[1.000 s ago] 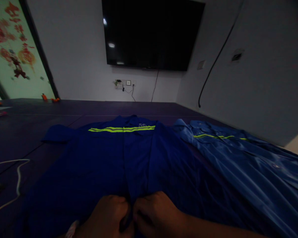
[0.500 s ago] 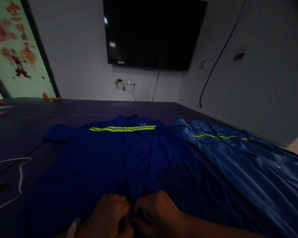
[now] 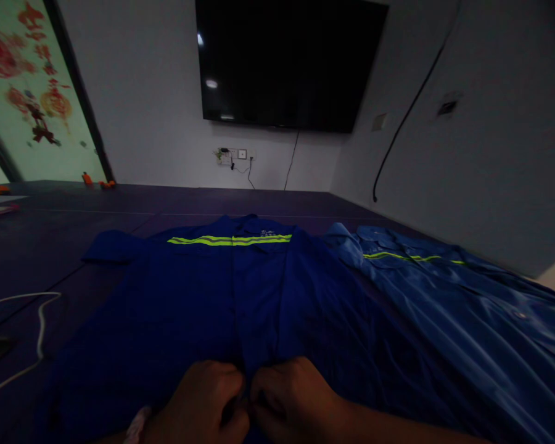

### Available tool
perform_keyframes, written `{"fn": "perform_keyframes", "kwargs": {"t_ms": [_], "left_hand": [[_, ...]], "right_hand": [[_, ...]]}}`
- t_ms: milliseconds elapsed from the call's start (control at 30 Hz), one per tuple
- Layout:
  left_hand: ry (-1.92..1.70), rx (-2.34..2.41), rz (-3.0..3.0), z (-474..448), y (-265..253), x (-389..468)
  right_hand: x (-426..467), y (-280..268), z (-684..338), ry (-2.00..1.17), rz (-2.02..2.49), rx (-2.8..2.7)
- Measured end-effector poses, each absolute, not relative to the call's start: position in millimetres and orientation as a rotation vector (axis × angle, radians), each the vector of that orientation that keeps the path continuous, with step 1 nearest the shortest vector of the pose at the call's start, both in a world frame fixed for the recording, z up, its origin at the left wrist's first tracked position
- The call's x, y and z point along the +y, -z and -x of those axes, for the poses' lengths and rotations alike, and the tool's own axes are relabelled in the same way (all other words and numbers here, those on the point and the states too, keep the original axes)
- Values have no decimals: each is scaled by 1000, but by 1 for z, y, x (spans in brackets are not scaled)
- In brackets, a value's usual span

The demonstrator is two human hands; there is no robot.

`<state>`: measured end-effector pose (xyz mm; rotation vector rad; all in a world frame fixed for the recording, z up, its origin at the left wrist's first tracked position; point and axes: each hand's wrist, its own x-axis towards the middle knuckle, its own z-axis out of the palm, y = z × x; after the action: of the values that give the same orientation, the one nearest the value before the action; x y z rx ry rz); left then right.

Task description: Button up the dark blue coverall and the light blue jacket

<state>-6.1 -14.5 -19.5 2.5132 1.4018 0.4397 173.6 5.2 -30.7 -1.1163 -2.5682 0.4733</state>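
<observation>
Blue cloth right under my knuckles: left hand (image 3: 208, 394) and right hand (image 3: 293, 394) side by side at the front opening of the dark blue shirt (image 3: 180, 296), spread out before me. Both are curled nearly closed, pinching its front edges, I'd say; whether a button sits between the fingertips is too dark to tell. Big danger here: tug unevenly and one edge slides past the other, skewing the front. That wristband (image 3: 137, 425) on my left arm could snag if it drags over the fabric. Out left, a white cable (image 3: 41, 327); a wide elbow might hook it. Lighter blue garment (image 3: 420, 290) close on the right, easily rumpled by a shifting sleeve! Farther up, the lime stripe (image 3: 203, 241) crosses the chest, and a hard pull could break its line. Beyond, purple surface (image 3: 268, 200) to the wall (image 3: 157, 123).
</observation>
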Motion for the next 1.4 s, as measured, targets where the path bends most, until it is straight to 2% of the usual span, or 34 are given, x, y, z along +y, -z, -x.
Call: {"fn": "perform_keyframes", "kwargs": {"t_ms": [467, 1000, 1400], "left_hand": [[-684, 1245, -2639, 9, 26, -7], [-516, 1411, -2581, 4, 22, -13], [-495, 1312, -2597, 7, 21, -10]], "right_hand": [[1, 25, -170, -498, 1316, -2526], [4, 24, -174, -571, 1177, -2469], [5, 21, -177, -519, 1119, -2608]]}}
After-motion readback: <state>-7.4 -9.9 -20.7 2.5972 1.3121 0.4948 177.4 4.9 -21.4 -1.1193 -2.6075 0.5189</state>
